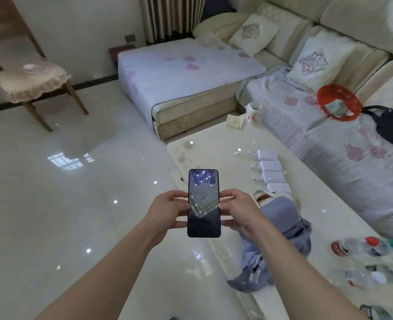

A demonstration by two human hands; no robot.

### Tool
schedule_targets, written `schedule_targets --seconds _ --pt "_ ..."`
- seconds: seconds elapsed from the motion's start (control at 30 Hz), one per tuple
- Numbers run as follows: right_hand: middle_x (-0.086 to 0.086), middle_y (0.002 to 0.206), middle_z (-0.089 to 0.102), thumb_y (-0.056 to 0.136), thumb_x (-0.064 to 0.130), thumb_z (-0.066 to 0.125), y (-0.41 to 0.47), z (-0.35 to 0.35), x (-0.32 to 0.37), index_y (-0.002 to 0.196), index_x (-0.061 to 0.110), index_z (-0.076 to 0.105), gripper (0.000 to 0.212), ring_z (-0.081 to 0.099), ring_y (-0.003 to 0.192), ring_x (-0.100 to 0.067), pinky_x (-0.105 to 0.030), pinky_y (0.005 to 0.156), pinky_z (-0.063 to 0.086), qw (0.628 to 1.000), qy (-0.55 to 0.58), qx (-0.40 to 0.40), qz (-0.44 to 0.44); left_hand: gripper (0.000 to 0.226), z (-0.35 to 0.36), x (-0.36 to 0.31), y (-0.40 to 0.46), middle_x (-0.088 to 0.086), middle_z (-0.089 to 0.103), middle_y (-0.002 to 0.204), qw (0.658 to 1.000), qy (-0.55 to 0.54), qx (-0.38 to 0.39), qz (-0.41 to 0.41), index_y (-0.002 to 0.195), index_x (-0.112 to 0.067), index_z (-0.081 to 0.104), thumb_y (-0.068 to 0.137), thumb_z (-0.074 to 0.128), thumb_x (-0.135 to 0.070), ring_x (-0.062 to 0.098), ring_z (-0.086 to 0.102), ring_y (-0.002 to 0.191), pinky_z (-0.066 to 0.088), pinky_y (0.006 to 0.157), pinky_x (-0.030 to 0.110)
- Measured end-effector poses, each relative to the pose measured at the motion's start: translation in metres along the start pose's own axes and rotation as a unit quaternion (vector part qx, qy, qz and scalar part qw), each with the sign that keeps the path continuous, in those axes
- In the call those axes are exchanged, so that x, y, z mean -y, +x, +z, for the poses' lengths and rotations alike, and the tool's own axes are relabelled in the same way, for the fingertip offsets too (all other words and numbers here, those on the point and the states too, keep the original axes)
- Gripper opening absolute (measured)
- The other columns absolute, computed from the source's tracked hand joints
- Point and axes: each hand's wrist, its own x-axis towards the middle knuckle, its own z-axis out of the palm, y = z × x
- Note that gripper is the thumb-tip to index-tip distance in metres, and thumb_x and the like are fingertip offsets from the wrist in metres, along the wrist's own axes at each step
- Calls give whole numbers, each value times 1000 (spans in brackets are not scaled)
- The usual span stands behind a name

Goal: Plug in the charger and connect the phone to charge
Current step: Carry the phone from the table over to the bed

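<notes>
A dark phone (pixel 203 204) with a glossy black screen is held flat in front of me, above the left edge of the white coffee table (pixel 216 155). My left hand (pixel 167 209) grips its left side and my right hand (pixel 236 207) grips its right side. Several white charger bricks (pixel 271 170) with cables lie in a row on the table, to the right of the phone and apart from both hands. A grey wall socket (pixel 130 38) sits low on the far wall beside the curtain.
A blue-grey garment (pixel 281 232) lies bunched on the table under my right wrist. Plastic bottles (pixel 368 248) lie at the table's right end. A mug (pixel 254 109) and cloth stand at the far corner. A sofa (pixel 329 125) runs along the right; a wooden chair (pixel 29 82) stands far left.
</notes>
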Motion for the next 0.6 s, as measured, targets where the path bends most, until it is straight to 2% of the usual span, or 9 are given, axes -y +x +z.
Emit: schedule_targets --seconds 0.2,0.3,0.43,0.6 --pt "0 78 76 68 8 58 17 84 47 101 13 64 34 73 69 -16 -36 63 62 998 -22 44 -26 29 -85 -37 4 16 78 101 999 -20 -24 16 114 -6 66 87 60 2 27 78 88 61 63 35" --pt "-4 85 77 65 10 58 25 117 68 102 12 64 37 74 72 -18 -36 62 61 997 -35 61 -34 28 -117 -52 4 16 78 103 998 -31 -41 23 114 -7 66 88 58 2 25 78 86 61 61 33" --pt "-8 89 76 74 3 56 41 157 94 102 11 63 30 74 70 -18 -33 59 59 995 -53 78 -44 28 -155 -70 6 18 77 106 996 -54 -62 31 114 -6 66 89 57 3 25 78 84 61 62 34" --pt "-9 91 74 82 -1 53 73 206 127 105 9 63 27 73 71 -18 -37 63 59 990 -88 94 -55 28 -200 -94 24 20 76 107 991 -84 -98 33 114 -4 65 90 56 5 25 76 82 61 63 37"
